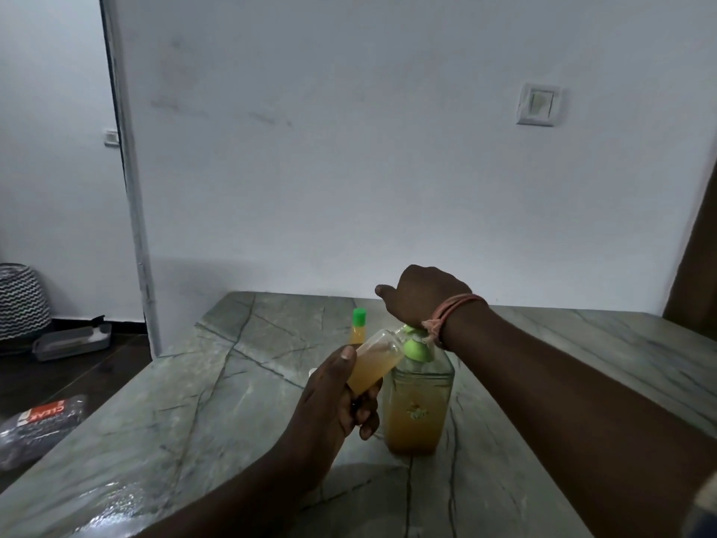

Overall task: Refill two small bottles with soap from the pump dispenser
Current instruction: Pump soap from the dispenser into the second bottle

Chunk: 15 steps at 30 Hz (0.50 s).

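Small bottle (374, 363), uncapped, clear plastic, roughly half full of amber soap, held tilted with its mouth up against the spout of the pump dispenser (419, 401). Left to right from there.

Far left, off the table: a zigzag-patterned basket (21, 300) on the floor, a grey tray (71, 343) beside it, a dark packet with a red label (42, 421) nearer the camera.

Marble table (194, 401) next, veined grey-green, glossy, with a wet-looking sheen at the near left edge.

Left hand (337, 405) wrapped round the lower part of the small bottle, thumb on top, fingers curled underneath. Light load, thin-walled; likely to dent under a hard squeeze and push soap back out. Best held low on the body as now, mouth kept free.

Behind it, a second small bottle (359, 326), standing upright on the table with its green cap on, amber contents showing; probably already filled, though level hard to judge.

Pump dispenser standing just right of the left hand, square clear body, about half full, green pump head. Heavier than the small bottles and steady on its base; soap film would make the plastic slippery.

Right hand (423, 297) over the pump head, wrist with a red thread band (452, 316), palm down and seemingly pressing; fingers hidden behind the hand, so curl unclear.

Wall switch (539, 104) high on the right.
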Tool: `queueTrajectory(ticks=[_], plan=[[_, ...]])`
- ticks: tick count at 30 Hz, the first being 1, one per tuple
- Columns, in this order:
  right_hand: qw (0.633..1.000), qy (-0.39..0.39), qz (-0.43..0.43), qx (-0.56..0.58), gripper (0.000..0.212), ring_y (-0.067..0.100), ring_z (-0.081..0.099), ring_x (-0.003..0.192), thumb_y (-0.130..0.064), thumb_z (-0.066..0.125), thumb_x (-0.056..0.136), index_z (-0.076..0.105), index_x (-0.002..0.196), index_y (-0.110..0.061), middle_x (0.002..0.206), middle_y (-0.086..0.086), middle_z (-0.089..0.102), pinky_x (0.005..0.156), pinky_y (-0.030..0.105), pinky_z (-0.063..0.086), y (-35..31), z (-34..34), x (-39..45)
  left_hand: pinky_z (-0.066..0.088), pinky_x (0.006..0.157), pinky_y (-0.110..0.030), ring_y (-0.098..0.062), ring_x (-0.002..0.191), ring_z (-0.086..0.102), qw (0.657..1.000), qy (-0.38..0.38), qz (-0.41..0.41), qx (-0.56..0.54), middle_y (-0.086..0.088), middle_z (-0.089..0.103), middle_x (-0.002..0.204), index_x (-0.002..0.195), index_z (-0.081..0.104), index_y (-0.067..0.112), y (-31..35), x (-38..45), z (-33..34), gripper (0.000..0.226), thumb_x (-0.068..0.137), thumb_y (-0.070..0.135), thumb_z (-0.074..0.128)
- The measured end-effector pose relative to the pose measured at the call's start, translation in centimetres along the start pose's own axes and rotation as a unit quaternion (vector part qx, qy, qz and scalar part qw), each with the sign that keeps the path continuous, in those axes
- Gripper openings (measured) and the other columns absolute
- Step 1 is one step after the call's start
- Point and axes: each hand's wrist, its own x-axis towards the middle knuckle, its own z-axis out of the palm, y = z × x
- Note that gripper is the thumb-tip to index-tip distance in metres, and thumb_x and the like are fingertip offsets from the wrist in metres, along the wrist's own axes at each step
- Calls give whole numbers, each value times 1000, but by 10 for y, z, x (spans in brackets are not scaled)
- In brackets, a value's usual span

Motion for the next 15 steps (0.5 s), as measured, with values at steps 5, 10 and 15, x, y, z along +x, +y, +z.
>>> queueTrajectory(ticks=[5,10,15], plan=[[999,18,-26,-22,39,27,55,87,-56,45,93,54,90,-19,106,9,65,73,32,39,-3,-6,2,42,47,-30,-17,56,45,1000,-9,-2,1,-12,52,77,123,58,13,-2,2,-3,47,91,46,46],[1000,24,3,2,43,25,50,79,-55,43,94,44,71,-18,81,3,51,71,31,37,-4,5,-1,43,48,-30,-17,57,45,1000,-12,7,3,-14,51,80,123,56,11,-5,2,-4,46,94,44,44],[1000,15,-12,-8,35,25,50,80,-52,45,93,50,83,-19,83,3,50,72,32,39,-4,3,-2,43,48,-30,-17,57,46,1000,-7,7,10,-14,51,80,122,56,11,-3,1,-3,46,93,45,45]])
